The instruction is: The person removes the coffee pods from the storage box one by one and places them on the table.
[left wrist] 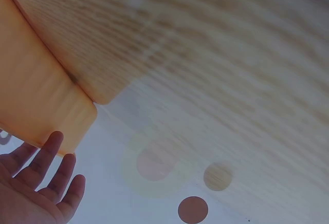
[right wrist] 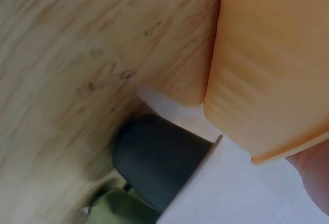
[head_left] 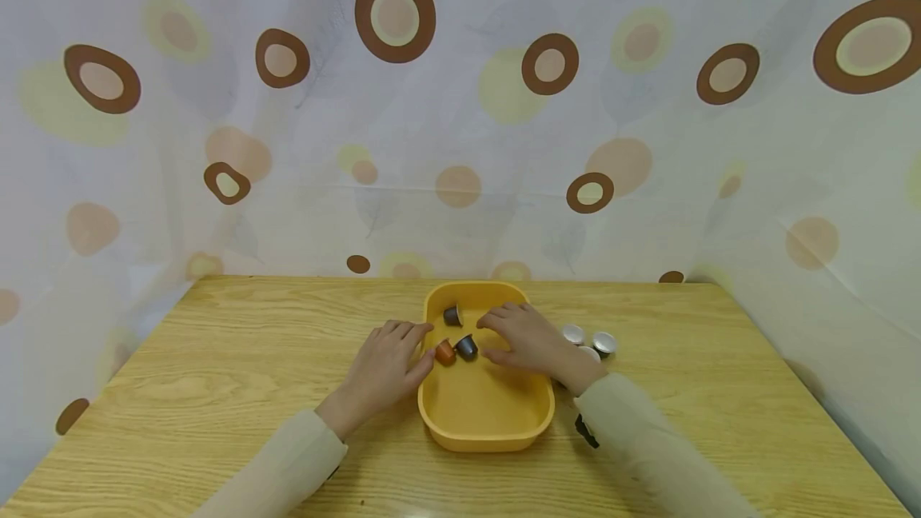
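Note:
A yellow plastic tray (head_left: 484, 414) holds three small coffee capsules: a black one (head_left: 452, 316) toward the back, an orange one (head_left: 445, 352) by the left wall, and a dark blue-grey one (head_left: 467, 348) beside it. My left hand (head_left: 388, 362) is at the left rim, fingers spread, thumb tip close to the orange capsule. Over the right side of the tray, my right hand (head_left: 528, 338) has its fingers loosely bent, with nothing between them; the blue-grey capsule lies just left of its thumb. In the left wrist view, relaxed fingers (left wrist: 47, 157) overlap the tray's edge.
Several capsules with silvery lids (head_left: 604, 342) stand on the wooden table (head_left: 288, 342) right of the tray, partly behind my right wrist. The right wrist view shows a black capsule (right wrist: 157, 157) and a green one (right wrist: 118, 208) there. A patterned curtain (head_left: 460, 118) closes off the back.

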Demonstrator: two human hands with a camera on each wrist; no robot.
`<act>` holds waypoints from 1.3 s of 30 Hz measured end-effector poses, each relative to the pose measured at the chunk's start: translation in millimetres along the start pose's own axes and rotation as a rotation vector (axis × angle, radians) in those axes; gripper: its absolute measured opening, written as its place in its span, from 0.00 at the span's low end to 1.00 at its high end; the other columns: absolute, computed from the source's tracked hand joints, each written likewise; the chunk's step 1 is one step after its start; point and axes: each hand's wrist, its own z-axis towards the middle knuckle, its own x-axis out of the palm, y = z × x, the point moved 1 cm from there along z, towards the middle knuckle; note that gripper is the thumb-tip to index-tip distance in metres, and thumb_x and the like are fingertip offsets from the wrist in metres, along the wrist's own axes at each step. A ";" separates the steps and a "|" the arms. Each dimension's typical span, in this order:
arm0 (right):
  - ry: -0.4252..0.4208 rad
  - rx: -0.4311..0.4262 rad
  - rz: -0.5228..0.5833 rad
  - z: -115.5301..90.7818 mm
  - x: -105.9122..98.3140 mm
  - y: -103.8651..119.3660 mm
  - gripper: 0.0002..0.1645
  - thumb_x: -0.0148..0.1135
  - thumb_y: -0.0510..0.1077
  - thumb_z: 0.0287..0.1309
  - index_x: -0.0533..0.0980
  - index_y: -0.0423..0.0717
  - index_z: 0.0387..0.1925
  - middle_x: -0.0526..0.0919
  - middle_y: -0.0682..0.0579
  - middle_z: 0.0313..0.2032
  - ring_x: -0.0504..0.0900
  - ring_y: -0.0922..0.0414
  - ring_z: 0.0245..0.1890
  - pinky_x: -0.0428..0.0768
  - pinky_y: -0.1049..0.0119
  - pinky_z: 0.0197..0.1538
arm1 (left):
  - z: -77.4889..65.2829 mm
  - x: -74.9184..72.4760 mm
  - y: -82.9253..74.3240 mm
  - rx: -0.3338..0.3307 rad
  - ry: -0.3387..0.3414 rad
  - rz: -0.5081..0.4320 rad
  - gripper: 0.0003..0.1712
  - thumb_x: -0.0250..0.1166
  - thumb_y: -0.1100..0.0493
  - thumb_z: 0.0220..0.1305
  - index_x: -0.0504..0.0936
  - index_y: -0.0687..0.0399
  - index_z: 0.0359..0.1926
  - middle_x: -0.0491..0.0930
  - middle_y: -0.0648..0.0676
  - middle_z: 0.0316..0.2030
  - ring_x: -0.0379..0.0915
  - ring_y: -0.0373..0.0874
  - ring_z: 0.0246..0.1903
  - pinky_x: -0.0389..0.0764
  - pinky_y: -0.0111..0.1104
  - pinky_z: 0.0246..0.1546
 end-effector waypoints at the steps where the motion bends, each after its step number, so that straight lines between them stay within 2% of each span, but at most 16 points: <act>1: 0.006 0.007 0.007 1.1 1.1 0.1 0.21 0.61 0.52 0.54 0.76 0.48 0.48 0.79 0.53 0.46 0.75 0.52 0.48 0.71 0.50 0.53 | -0.1 0.2 0.0 0.000 -0.001 0.000 0.21 0.53 0.49 0.64 0.75 0.52 0.54 0.79 0.51 0.46 0.72 0.49 0.49 0.72 0.43 0.51; 14: 0.085 0.034 -0.006 13.7 9.8 3.8 0.23 0.60 0.55 0.55 0.74 0.49 0.50 0.79 0.52 0.47 0.75 0.51 0.49 0.71 0.51 0.53 | -0.6 0.8 -0.3 -0.003 0.000 -0.015 0.21 0.55 0.49 0.63 0.75 0.52 0.54 0.79 0.51 0.47 0.72 0.49 0.49 0.72 0.44 0.51; 21: 0.122 0.027 -0.028 18.5 9.9 7.6 0.24 0.60 0.57 0.54 0.74 0.50 0.50 0.79 0.53 0.47 0.75 0.51 0.49 0.71 0.52 0.53 | -0.5 -0.5 0.0 -0.004 0.006 -0.009 0.21 0.52 0.48 0.64 0.74 0.51 0.54 0.79 0.51 0.47 0.72 0.48 0.49 0.72 0.43 0.51; 30: 0.146 0.017 -0.045 22.5 14.0 10.3 0.23 0.59 0.57 0.55 0.75 0.50 0.49 0.79 0.54 0.46 0.76 0.53 0.47 0.71 0.54 0.49 | -0.3 0.5 1.0 0.001 0.002 -0.002 0.22 0.51 0.47 0.65 0.74 0.51 0.54 0.79 0.50 0.47 0.72 0.48 0.49 0.72 0.43 0.51; 39: 0.139 -0.010 -0.064 21.8 15.4 13.2 0.19 0.60 0.54 0.54 0.75 0.51 0.46 0.80 0.55 0.42 0.76 0.55 0.41 0.71 0.59 0.44 | -0.6 0.3 0.3 -0.001 0.000 -0.005 0.21 0.52 0.48 0.64 0.75 0.52 0.54 0.79 0.51 0.46 0.72 0.49 0.49 0.72 0.43 0.51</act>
